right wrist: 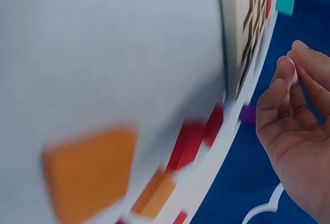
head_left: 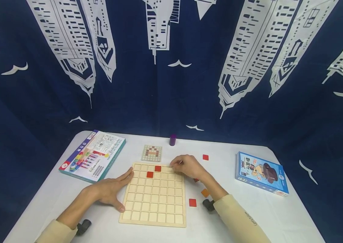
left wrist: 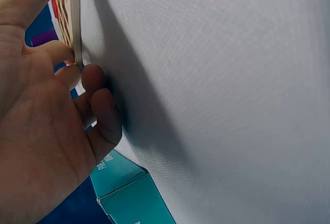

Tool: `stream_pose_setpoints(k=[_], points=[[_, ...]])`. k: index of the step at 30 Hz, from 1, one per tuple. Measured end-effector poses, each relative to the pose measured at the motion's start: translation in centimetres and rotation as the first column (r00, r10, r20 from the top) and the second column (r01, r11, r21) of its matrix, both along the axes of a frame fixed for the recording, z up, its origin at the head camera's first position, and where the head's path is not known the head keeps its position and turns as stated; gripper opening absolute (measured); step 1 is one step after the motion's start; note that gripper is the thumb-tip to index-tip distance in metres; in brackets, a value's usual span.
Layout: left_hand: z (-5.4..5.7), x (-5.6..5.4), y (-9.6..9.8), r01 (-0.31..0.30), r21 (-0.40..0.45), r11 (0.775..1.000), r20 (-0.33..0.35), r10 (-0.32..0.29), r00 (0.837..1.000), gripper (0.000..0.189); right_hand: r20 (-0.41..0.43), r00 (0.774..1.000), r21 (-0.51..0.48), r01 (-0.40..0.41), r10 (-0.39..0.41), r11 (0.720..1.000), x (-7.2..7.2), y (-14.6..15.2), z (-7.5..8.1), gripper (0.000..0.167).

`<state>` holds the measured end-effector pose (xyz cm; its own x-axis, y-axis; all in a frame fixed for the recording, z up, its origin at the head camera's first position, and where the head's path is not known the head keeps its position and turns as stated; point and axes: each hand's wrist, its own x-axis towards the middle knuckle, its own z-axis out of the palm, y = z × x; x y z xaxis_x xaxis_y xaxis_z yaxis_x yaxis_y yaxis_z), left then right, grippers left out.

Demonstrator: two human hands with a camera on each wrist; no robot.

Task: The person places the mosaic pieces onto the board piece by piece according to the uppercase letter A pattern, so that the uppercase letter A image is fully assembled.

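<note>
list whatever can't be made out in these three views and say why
- Head: whether the bare right hand holds anything; its own fingers hide this.
- Head: part of a flat red tile, covered by the right forearm.
- Head: fine details of the beige square pattern card, too small.
- Left wrist: most of the pale wooden grid board, cut off by the top edge.
- Right wrist: exact edges of the nearest orange tile, blurred.

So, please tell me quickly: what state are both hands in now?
Left hand: open, touching the board at its left edge.
Right hand: closed in a pinch; whether it holds something cannot be told.
</note>
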<state>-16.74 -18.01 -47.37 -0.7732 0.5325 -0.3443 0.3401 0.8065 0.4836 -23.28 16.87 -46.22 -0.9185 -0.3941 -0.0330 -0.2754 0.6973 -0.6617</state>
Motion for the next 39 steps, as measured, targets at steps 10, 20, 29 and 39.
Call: stream_pose_setpoints(k=[10, 20, 29, 39], points=[[0.0, 0.0, -0.1, -0.007, 0.006, 1.000, 0.008, 0.007, 1.000, 0.137, 0.007, 0.986, 0.028, 0.168, -0.168, 0.985, -1.4, 6.0, 0.4, 0.016], [0.0, 0.1, -0.1, -0.012, -0.002, 1.000, 0.015, 0.012, 1.000, 0.137, 0.000, 0.958, 0.021, 0.288, -0.288, 0.958, -3.2, 11.1, -0.6, 0.025], [-0.2, 0.0, -0.1, 0.001, -0.012, 1.000, 0.006, -0.001, 1.000, 0.136, 0.036, 0.938, 0.067, 0.341, -0.344, 0.938, -3.6, 12.0, -1.5, 0.032], [-0.2, -0.1, -0.2, 0.005, -0.012, 1.000, 0.000, -0.005, 1.000, 0.137, -0.011, 0.946, 0.131, 0.324, -0.325, 0.937, -4.0, 12.0, -2.5, 0.032]])
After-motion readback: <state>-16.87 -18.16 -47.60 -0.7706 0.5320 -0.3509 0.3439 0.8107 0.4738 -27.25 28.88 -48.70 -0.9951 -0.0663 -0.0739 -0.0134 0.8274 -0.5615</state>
